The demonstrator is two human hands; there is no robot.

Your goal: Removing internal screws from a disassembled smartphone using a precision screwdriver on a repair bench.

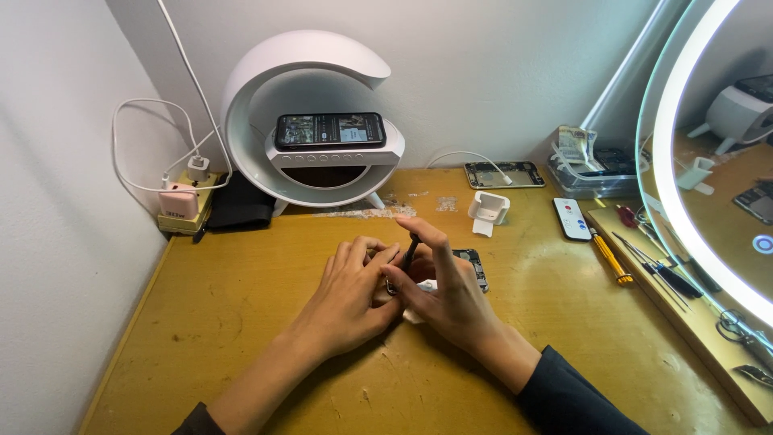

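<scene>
Here, in the head view:
Left hand: the left hand [350,294] lies palm down on the wooden table [241,322], fingers bent, and its fingertips press on the left edge of the opened phone [473,264].
Right hand: the right hand [447,282] pinches a thin dark screwdriver [409,251] between thumb and fingers; the tool stands almost upright with the tip down on the phone.
The two hands: they touch each other over the phone and cover most of it.
Opened phone: it lies flat on the table under both hands; only its dark upper right corner shows beside the right hand's fingers.
White piece: something small and white [427,285] shows between the fingers, I cannot tell what it is.
Beyond the hands: a white curved stand [306,89] holds a dark phone with lit screen [330,130].
Beyond the right hand: a small white holder [489,211] and, further, a bare phone frame [505,174] with a white cable.
Right of the right hand: a white remote [572,218], a yellow screwdriver [611,258] and a ring-light mirror [708,145].
Beyond the left hand, to the left: a yellow power strip [189,211] with chargers at the wall.
</scene>
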